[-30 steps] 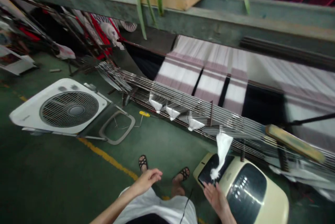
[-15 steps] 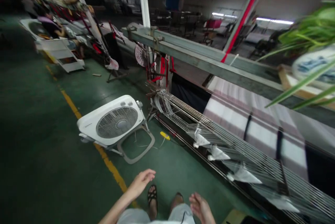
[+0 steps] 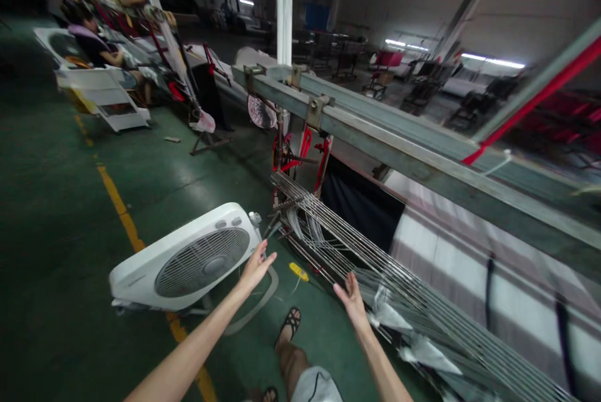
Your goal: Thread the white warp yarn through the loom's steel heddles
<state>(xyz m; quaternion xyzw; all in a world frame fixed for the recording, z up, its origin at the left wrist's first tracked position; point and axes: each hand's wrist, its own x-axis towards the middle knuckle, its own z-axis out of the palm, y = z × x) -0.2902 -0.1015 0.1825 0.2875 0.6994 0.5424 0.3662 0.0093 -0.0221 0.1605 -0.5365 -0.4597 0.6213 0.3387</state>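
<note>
Far to the left, on the dark green painted floor (image 3: 56, 214), a yellow painted line (image 3: 119, 214) is seen running away from the viewer. Beside it one white plastic box fan (image 3: 188, 261) is tilted on its grey loop stand. Just right of the fan's upper corner the left hand (image 3: 256, 267) is held out, fingers spread and nothing gripped; whether it touches the fan cannot be told. One small yellow object (image 3: 298, 272) lies on the floor between the two hands. The right hand (image 3: 351, 298) is likewise spread and empty, raised just short of the band of thin steel rods (image 3: 375, 264). That band lies to the right of and beyond this hand, its long axis running from upper left to lower right; the right hand is the nearer one. At least two white scraps (image 3: 422, 352) are caught on the rods. Striped white-and-mauve cloth (image 3: 469, 264) is stretched further right, under one grey-green metal beam (image 3: 399, 139).
</note>
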